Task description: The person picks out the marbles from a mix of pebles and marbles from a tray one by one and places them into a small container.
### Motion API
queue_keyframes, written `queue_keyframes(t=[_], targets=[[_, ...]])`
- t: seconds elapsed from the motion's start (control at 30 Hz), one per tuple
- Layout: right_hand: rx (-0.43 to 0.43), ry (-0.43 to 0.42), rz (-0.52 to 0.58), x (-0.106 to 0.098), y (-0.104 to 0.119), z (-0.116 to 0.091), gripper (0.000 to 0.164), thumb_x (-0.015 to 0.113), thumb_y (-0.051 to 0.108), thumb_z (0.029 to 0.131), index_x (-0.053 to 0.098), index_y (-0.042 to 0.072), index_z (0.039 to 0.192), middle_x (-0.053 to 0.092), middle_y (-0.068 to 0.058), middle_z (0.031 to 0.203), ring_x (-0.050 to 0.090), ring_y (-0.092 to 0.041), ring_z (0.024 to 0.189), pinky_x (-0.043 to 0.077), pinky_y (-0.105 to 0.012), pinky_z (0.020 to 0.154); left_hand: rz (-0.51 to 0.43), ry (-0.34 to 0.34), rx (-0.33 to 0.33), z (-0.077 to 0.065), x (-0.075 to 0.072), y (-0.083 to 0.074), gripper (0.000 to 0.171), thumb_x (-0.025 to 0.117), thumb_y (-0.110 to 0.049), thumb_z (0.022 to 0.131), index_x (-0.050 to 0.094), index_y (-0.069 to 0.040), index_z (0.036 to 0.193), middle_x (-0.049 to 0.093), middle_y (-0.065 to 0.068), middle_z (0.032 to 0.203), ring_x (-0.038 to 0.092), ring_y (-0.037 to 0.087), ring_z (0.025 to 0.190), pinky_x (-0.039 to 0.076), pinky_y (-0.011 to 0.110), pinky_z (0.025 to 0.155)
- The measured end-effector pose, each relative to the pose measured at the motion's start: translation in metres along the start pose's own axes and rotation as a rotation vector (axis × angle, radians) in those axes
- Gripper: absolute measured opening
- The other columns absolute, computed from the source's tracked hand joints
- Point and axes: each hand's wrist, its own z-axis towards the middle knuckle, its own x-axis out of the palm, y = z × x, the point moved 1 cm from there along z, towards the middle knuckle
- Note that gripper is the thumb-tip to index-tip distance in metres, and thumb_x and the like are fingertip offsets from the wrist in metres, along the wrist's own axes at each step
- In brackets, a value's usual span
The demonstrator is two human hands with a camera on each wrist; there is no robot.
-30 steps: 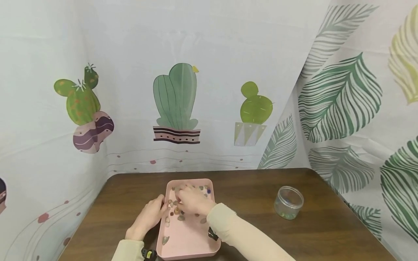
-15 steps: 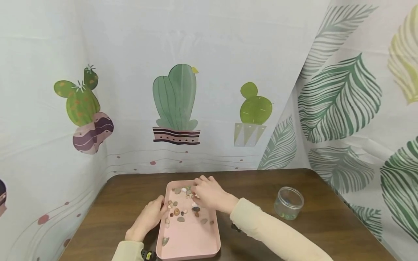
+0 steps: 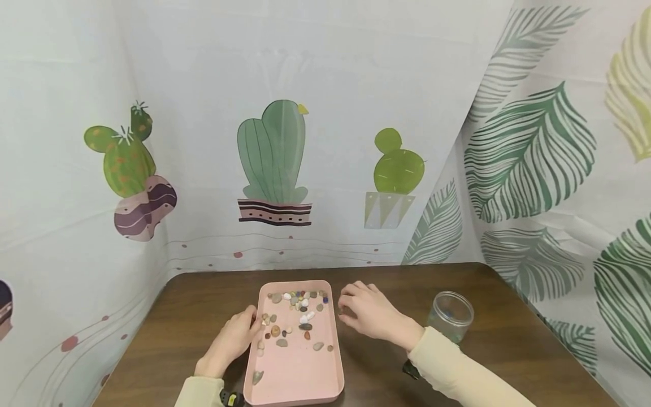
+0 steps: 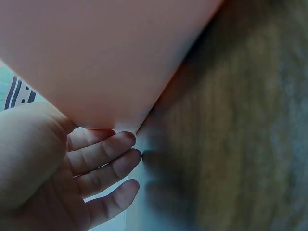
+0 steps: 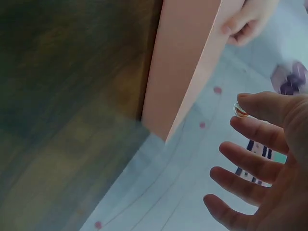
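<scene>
A pink tray (image 3: 297, 376) lies lengthwise before me, with several pebbles and small coloured stones scattered over its far half. My left hand (image 3: 231, 339) holds the tray's left wall, thumb over the rim and fingers along the outside in the left wrist view. Between thumb and index finger, my right hand (image 3: 373, 314) pinches a small clear glass marble (image 5: 240, 110) with an orange streak, seen in the right wrist view. That hand is above the table, just right of the tray. Its other fingers are spread apart.
To the right of the right hand stands a clear round jar (image 3: 450, 316) without a lid, a few small coloured pieces inside. The right forearm partly covers it. Behind the brown wooden table (image 3: 203, 294) hangs a white cloth printed with cacti and leaves.
My right hand has moved from among the stones in the tray, over its right rim, and out to the right. The left hand stays at the tray's left side.
</scene>
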Motion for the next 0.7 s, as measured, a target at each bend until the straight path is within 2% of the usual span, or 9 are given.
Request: queue_keyframes(t=[0.4,0.6,0.7], targets=[[0.186,-0.213,0.141,-0.017,-0.050,-0.044,0.013,0.069,0.029,0.073,0.060,0.023,0.079,0.056,0.009,0.090,0.050,-0.012,0.086,0.040,-0.035,0.068,0.004,-0.010,-0.004,0.001,0.001,0.000,0.011,0.049,-0.022,0.090,0.049,-0.015,0.082,0.046,-0.005,0.064,0.044,0.012,0.055,0.036,0.030,0.051],[0.297,-0.269,0.188,-0.026,-0.077,-0.068,0.013,0.069,0.027,0.074,0.060,0.022,0.081,0.057,0.008,0.091,0.049,-0.012,0.088,0.037,-0.036,0.073,0.001,-0.012,-0.004,0.001,0.001,0.001,0.011,0.049,-0.021,0.090,0.049,-0.015,0.081,0.047,-0.005,0.063,0.044,0.012,0.055,0.036,0.031,0.050],[0.348,-0.275,0.193,-0.030,-0.090,-0.078,0.013,0.068,0.028,0.075,0.060,0.022,0.083,0.057,0.007,0.091,0.048,-0.014,0.088,0.036,-0.038,0.071,0.002,-0.015,-0.007,0.001,0.000,0.001,0.010,0.050,-0.020,0.089,0.049,-0.014,0.081,0.047,-0.004,0.064,0.044,0.012,0.055,0.036,0.030,0.050]])
